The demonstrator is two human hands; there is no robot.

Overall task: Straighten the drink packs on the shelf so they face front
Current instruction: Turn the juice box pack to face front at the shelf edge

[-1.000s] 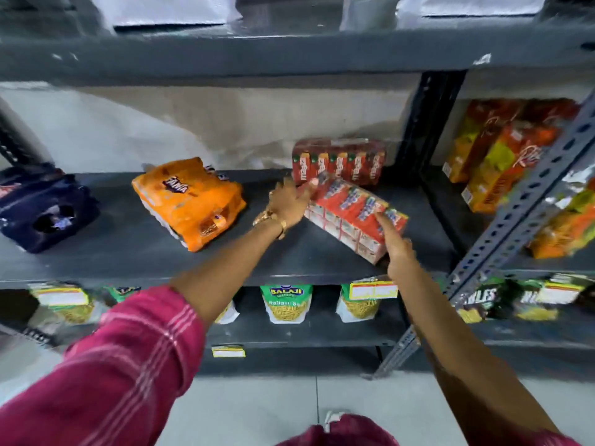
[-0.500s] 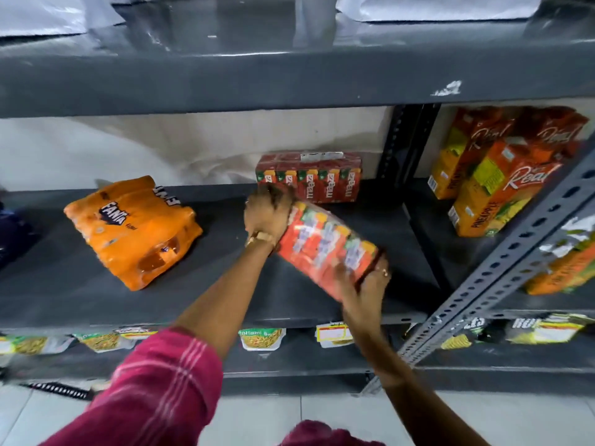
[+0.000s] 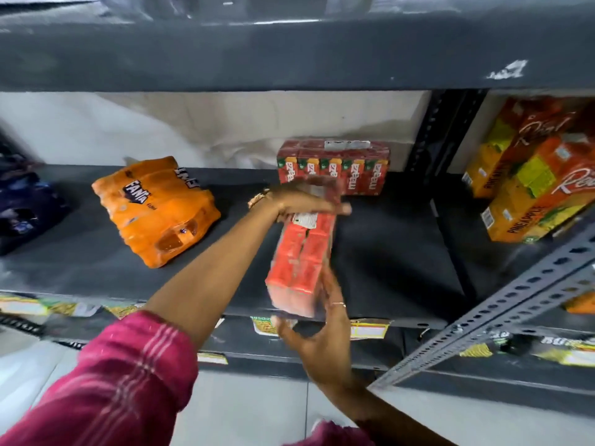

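Observation:
A red shrink-wrapped pack of juice cartons (image 3: 301, 252) is held over the dark shelf (image 3: 386, 252), turned so its long side runs front to back. My left hand (image 3: 299, 202) grips its far end and my right hand (image 3: 317, 336) holds its near end at the shelf's front edge. A second red carton pack (image 3: 333, 170) stands at the back of the shelf with its labels facing forward. An orange Fanta pack (image 3: 157, 210) lies skewed to the left.
A dark blue pack (image 3: 25, 210) lies at the far left. Tall orange and yellow juice cartons (image 3: 541, 175) fill the neighbouring bay on the right, behind a slanted perforated metal post (image 3: 502, 317). Snack bags hang on the shelf below. Another shelf board runs overhead.
The red pack has been lifted and rotated from a diagonal lie to pointing front to back. My right hand has slid down to its near end, and the view has shifted lower and closer.

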